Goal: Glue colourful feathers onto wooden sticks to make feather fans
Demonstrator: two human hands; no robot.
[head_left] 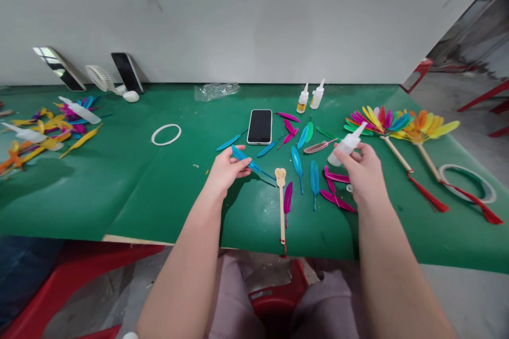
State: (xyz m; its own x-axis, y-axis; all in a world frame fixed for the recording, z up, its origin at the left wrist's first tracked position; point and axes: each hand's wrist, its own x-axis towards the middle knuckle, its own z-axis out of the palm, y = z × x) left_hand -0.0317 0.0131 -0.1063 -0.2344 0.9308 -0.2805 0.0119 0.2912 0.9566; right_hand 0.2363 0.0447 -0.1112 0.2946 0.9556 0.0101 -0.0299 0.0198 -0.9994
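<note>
A blue feather (243, 157) is pinched in my left hand (226, 169), its quill pointing right toward a wooden fan handle (280, 179). That handle lies on the green table with a rounded head and a red cord at its near end. My right hand (363, 169) is closed around a translucent glue bottle (345, 147), nozzle tilted up. Between my hands lie loose blue feathers (314, 180), magenta feathers (288, 202) and a pinkish-brown feather (318, 146). A small white ring (349, 188) sits beside my right hand.
A phone (260, 127) lies ahead, with two small glue bottles (303, 99) behind it. Feather fans (392, 135) with red tassels and a tape roll (487, 188) lie right. Leftward are a white ring (166, 126), a small fan (100, 78), leaning phones (128, 71) and yellow feathers (81, 140).
</note>
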